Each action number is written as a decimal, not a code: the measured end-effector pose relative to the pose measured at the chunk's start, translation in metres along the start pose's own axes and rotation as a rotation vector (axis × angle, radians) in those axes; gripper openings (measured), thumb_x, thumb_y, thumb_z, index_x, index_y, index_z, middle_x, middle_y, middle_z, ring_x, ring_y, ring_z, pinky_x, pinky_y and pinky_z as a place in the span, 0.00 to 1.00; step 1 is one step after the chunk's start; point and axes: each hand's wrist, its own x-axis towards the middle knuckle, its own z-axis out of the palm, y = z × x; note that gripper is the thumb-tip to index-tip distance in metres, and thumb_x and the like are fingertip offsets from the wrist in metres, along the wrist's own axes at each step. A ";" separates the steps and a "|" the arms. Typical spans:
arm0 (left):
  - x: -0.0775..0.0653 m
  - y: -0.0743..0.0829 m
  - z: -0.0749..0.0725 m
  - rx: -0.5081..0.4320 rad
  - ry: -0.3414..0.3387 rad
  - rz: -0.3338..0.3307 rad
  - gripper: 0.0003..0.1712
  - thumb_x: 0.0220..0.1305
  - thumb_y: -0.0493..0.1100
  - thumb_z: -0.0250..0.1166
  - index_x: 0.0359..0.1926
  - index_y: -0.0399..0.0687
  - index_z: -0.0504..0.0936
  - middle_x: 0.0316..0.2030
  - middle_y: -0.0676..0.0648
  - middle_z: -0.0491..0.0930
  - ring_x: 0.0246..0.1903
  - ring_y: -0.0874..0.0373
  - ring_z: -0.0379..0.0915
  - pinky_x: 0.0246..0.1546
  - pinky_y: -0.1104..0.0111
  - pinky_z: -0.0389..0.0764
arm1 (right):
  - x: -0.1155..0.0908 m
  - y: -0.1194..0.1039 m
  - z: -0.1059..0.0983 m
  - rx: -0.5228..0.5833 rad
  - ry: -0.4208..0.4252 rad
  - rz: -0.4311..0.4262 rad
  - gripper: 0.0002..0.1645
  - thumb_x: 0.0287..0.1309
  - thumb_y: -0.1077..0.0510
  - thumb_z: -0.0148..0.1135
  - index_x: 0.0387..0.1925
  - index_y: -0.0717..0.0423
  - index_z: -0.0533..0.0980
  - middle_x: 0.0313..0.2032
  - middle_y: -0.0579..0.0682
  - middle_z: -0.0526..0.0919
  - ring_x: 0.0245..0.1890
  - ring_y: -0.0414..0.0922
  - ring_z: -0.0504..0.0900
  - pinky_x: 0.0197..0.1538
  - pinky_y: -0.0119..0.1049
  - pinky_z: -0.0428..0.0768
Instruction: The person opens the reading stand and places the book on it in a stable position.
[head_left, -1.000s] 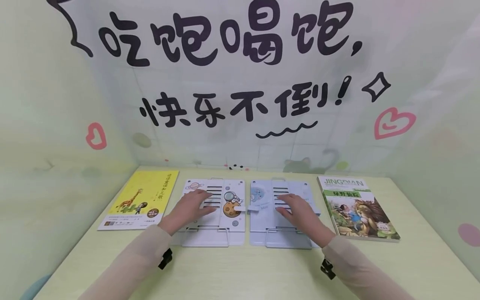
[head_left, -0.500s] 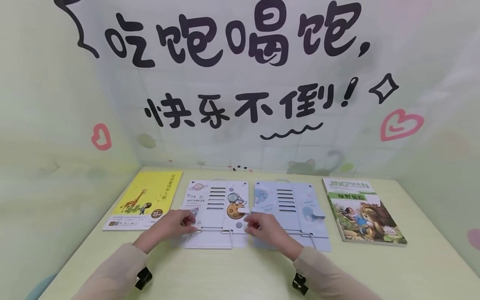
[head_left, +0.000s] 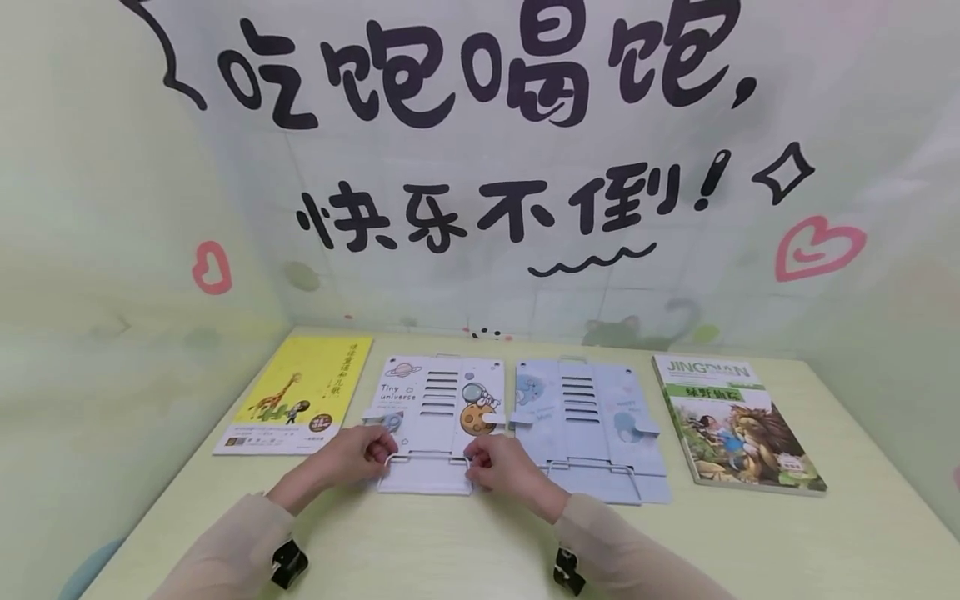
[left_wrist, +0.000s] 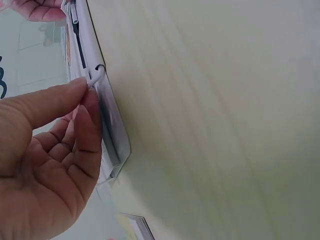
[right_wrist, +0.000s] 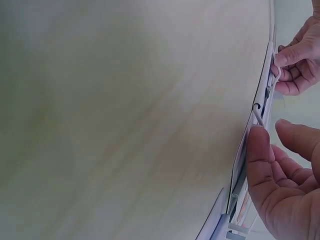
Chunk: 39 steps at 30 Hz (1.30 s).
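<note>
While my left hand pinches the left side of a thin white wire bracket, its thumb and forefinger narrow on the wire, my right hand sits loosely curled at the right side, forefinger tip against the wire and thumb held a little apart; whether those right fingers grip it I cannot tell; the bracket is at the near end of the white book stand, which lies on the pale table just left of the blue book stand; an astronaut and the words "Tiny universe" are printed on the white one, and both have slots down the middle; at the left lies a yellow book with a giraffe on its cover; at the right lies a thicker book showing a lion; on the far side, a wall bears big black lettering.
</note>
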 end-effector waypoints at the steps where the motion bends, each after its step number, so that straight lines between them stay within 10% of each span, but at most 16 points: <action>1: 0.000 -0.001 0.001 -0.005 -0.001 0.004 0.11 0.50 0.29 0.67 0.36 0.39 0.78 0.25 0.50 0.73 0.28 0.59 0.67 0.27 0.74 0.70 | 0.000 0.000 0.001 0.014 0.004 0.007 0.10 0.49 0.71 0.64 0.37 0.69 0.78 0.24 0.49 0.79 0.22 0.35 0.73 0.23 0.24 0.75; 18: -0.005 -0.008 0.004 0.047 0.048 0.089 0.10 0.52 0.29 0.66 0.37 0.41 0.80 0.25 0.53 0.72 0.25 0.62 0.66 0.25 0.75 0.69 | 0.001 -0.006 0.009 0.065 0.014 0.073 0.07 0.52 0.74 0.59 0.35 0.67 0.75 0.20 0.46 0.73 0.17 0.37 0.73 0.20 0.25 0.74; 39: -0.011 -0.015 0.002 0.073 0.074 0.268 0.11 0.52 0.28 0.67 0.36 0.40 0.77 0.26 0.55 0.75 0.27 0.70 0.68 0.28 0.76 0.75 | -0.007 -0.010 0.008 -0.214 0.042 -0.090 0.08 0.54 0.71 0.58 0.36 0.60 0.71 0.23 0.43 0.69 0.22 0.34 0.65 0.25 0.23 0.68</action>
